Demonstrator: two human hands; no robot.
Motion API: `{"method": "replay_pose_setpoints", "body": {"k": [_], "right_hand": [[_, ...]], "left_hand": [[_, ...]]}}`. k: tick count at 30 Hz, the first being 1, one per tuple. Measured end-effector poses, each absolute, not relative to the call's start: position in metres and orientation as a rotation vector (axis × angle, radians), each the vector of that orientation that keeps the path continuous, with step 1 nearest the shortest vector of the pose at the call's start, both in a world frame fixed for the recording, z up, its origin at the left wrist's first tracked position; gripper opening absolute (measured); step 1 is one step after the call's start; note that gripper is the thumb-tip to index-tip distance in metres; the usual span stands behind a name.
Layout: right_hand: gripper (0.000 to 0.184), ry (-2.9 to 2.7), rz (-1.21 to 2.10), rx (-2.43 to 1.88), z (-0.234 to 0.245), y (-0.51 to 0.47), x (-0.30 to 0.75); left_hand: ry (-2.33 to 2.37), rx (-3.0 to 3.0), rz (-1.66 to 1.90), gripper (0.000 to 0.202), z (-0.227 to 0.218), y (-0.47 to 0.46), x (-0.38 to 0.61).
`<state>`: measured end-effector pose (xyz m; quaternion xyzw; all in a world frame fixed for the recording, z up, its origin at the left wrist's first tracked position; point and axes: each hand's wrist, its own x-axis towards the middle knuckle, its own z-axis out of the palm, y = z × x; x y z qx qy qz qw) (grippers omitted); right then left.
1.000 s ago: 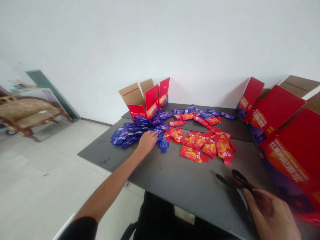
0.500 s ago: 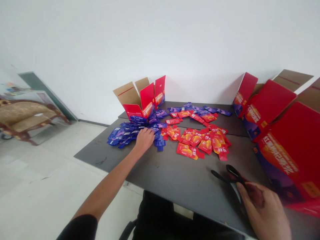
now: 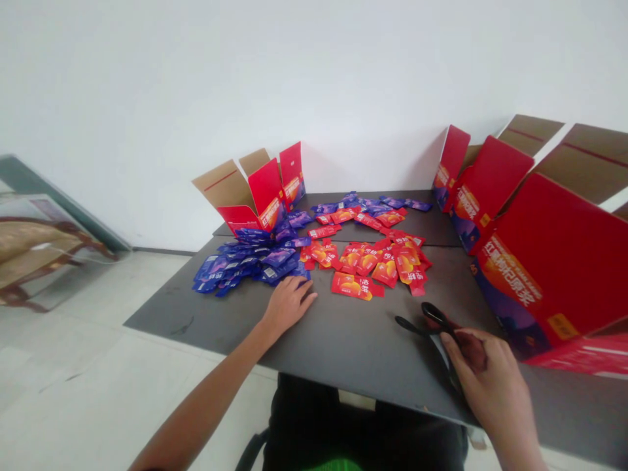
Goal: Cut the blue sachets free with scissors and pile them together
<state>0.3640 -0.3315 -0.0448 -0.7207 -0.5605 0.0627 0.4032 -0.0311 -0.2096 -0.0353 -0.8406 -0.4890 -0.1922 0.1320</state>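
**My left hand (image 3: 288, 303) at the blue sachets (image 3: 245, 268), my right hand (image 3: 490, 373) on the scissors (image 3: 434, 320)**

Looking down from my head camera, I see my left hand lying flat on the dark table (image 3: 343, 340). Its fingers (image 3: 304, 294) are loosely spread and hold nothing, and they sit just in front of the blue heap, almost touching its nearest sachets. The red sachets (image 3: 366, 265) lie in a loose spread to the right of the blue ones, nearly touching them, and a thinner trail of both colours runs toward the back of the table. My right hand is near the table's front edge, its fingers (image 3: 461, 341) curled over the black-handled scissors (whether they truly grip them, I cannot tell). A red-and-brown carton (image 3: 255, 190) stands open behind the blue heap, and more open cartons (image 3: 554, 261) line the right side.
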Motion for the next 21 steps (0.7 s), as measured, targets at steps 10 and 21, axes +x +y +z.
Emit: {"method": "replay_pose_setpoints", "body": {"k": [10,21], "right_hand": [[0.042,-1.432,0.140,-1.759,-0.044,-0.334,0.359],[0.035,-1.468,0.153,-1.698,-0.046,-0.334,0.360]], "left_hand": [[-1.342,-2.570,-0.663,0.025,-0.024,-0.231,-0.011],[-1.133,-2.782,-0.650,0.039,-0.026,-0.205,0.086]]}}
